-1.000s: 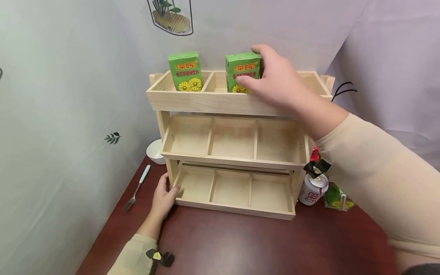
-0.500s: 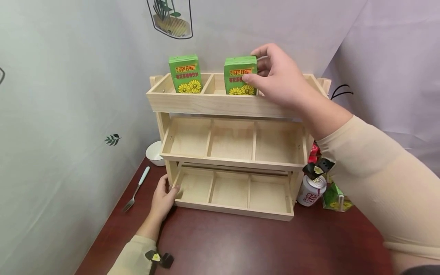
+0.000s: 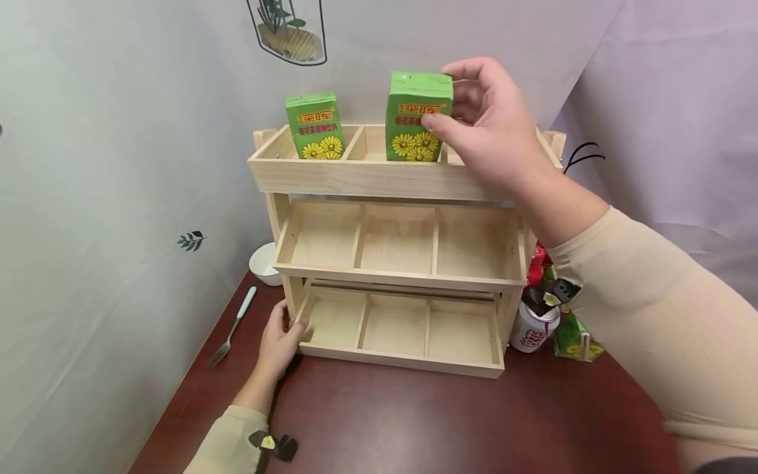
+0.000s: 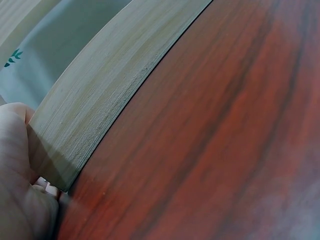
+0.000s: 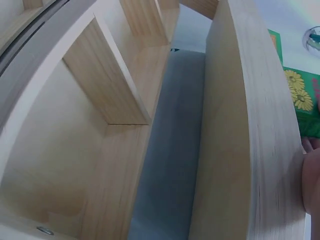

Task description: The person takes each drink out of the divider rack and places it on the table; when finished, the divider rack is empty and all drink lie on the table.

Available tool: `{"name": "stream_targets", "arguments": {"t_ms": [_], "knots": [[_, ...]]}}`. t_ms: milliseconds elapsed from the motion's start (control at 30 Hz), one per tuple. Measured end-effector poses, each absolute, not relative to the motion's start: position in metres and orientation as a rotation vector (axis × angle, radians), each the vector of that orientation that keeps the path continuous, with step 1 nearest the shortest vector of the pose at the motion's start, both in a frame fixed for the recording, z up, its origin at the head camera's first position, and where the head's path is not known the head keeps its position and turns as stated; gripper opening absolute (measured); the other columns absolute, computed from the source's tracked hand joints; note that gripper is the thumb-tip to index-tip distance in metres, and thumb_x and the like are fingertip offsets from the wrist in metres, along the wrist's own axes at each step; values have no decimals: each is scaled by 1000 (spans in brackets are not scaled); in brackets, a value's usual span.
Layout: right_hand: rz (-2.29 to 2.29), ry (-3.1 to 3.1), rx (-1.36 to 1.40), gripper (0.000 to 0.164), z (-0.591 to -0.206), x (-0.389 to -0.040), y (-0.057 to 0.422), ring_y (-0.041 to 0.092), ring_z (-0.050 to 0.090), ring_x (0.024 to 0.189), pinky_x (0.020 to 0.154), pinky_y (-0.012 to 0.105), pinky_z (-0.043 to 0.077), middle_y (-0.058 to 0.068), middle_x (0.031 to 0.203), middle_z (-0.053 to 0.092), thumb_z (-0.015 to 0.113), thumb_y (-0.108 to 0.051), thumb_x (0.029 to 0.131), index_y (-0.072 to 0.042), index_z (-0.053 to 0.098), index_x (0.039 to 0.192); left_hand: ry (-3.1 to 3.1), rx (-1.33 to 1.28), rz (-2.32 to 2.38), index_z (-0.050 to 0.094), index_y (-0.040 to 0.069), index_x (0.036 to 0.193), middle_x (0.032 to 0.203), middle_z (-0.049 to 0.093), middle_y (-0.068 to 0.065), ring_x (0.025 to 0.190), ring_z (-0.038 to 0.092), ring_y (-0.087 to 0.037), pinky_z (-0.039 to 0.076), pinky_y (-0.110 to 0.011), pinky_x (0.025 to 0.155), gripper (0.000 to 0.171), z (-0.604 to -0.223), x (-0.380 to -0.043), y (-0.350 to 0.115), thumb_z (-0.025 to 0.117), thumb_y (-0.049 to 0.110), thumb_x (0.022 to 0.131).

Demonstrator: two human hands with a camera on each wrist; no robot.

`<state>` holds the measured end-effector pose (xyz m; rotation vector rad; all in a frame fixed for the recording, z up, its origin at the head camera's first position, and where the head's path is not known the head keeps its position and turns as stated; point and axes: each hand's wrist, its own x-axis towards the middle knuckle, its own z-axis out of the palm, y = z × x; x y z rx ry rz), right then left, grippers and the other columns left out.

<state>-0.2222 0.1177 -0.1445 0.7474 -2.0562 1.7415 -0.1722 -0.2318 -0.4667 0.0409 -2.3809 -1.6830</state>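
My right hand [image 3: 494,128] holds a green drink carton [image 3: 407,138] with yellow flowers, its thumb on the front face and fingers behind the right side. The carton stands over the middle compartment of the top tray, its base hidden behind the front board. A matching carton [image 3: 316,128] leans in the left compartment. Down at the lower left corner of the three-tier wooden rack [image 3: 379,179], my left hand [image 3: 279,343] grips the frame, thumb over the bottom tray's end. In the left wrist view, that hand meets the end of a wooden board [image 4: 110,82].
Right of the rack stand a white can [image 3: 534,329], a green carton [image 3: 577,341] and something red, partly behind the right sleeve. On the left lie a fork [image 3: 233,326] and a white bowl [image 3: 264,264] on the dark red table [image 3: 379,421]. Fabric walls close in behind.
My right hand has raised its carton slightly, and the carton now looks larger and shows more of its front. The left hand keeps its grip on the rack.
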Motion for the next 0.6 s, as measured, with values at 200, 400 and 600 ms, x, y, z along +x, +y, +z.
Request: {"name": "stream_targets", "arguments": {"t_ms": [200, 400, 600], "knots": [[1809, -1879, 818, 40, -148, -222, 119, 28, 62, 102, 91, 33, 48, 18, 110, 64, 68, 7, 84, -3, 49, 118, -2371, 29, -1706, 46, 3, 135, 117, 57, -22, 95, 52, -22, 44, -22, 78, 49, -468, -174, -234, 61, 0, 89], [1888, -1658, 826, 39, -150, -220, 128, 32, 60, 103, 93, 36, 47, 21, 111, 63, 65, 12, 83, -1, 50, 116, -2381, -9, -1660, 47, 2, 135, 116, 57, -21, 95, 53, -24, 44, -24, 78, 49, -466, -172, -231, 61, -1, 88], [1820, -1497, 874, 37, -158, -208, 141, 35, 59, 106, 95, 38, 46, 25, 111, 62, 63, 14, 83, 0, 52, 115, -2413, -36, -1594, 47, 2, 135, 115, 58, -21, 95, 53, -27, 44, -27, 79, 48, -463, -171, -230, 61, -2, 89]]}}
